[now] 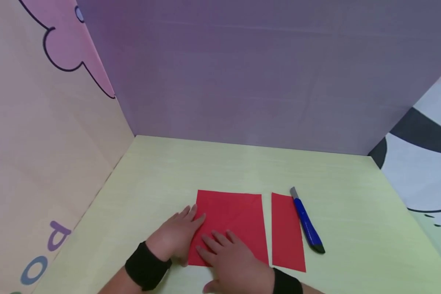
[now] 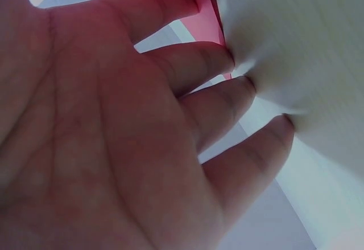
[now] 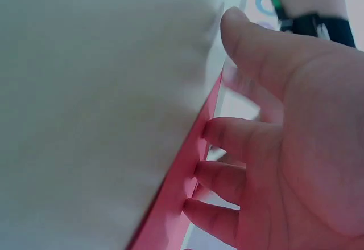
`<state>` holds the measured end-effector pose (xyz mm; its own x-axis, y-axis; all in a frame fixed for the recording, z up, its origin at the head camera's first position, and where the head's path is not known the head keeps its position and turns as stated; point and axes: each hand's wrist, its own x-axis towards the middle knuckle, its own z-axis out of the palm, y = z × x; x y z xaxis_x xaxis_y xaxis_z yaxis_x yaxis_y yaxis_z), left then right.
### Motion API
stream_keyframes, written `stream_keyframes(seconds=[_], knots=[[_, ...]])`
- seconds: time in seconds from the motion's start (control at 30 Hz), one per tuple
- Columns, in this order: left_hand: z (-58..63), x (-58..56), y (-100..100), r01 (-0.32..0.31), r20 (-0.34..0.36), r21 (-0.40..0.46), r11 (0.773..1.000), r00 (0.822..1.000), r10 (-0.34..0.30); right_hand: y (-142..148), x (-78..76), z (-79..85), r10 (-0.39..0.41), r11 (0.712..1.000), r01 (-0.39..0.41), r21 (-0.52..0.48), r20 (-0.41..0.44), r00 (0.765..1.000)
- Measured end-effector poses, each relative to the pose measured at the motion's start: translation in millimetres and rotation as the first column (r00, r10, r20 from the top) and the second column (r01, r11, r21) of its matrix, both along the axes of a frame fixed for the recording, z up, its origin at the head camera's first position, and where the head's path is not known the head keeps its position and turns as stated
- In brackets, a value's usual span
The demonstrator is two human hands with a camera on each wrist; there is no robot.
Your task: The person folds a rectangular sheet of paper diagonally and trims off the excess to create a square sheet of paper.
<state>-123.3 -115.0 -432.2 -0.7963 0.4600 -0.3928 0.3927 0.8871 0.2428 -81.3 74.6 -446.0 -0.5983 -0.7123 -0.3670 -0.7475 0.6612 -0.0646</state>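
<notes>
A roughly square sheet of red paper (image 1: pixel 231 216) lies flat on the pale table, with faint creases on it. At its left edge rests my left hand (image 1: pixel 177 234), fingers extended, partly on the paper and partly on the table. My right hand (image 1: pixel 239 263) touches the lower part of the sheet with spread fingers and covers its near edge. In the left wrist view the fingertips (image 2: pixel 272 130) meet the tabletop beside the red edge. The right wrist view shows fingertips (image 3: pixel 207 129) on the red paper, the thumb off to the side.
To the right of the sheet, across a narrow gap, lies a red paper strip (image 1: pixel 287 234). A blue utility knife (image 1: pixel 308 222) with its blade out lies along the strip's right edge. Purple back panel (image 1: pixel 257 73) and printed side panels border the table (image 1: pixel 161 171).
</notes>
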Motion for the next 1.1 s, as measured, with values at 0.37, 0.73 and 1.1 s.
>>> stream_keyframes(seconds=[0.37,0.73,1.1], knots=[[0.5,-0.8,1,-0.029,-0.008,0.016,0.999,1.0,0.029,53,-44.0,6.2,-0.296,0.955,0.296,0.017,0.002,0.955],[-2.3,-0.7,2,-0.034,0.008,0.017,0.999,0.999,0.034,97,-87.1,8.4,-0.481,0.875,0.483,0.014,-0.071,0.874],[-3.5,-0.9,0,-0.045,0.01,0.022,0.999,0.999,0.044,101,-91.0,-1.2,-0.477,0.878,0.479,-0.01,-0.113,0.872]])
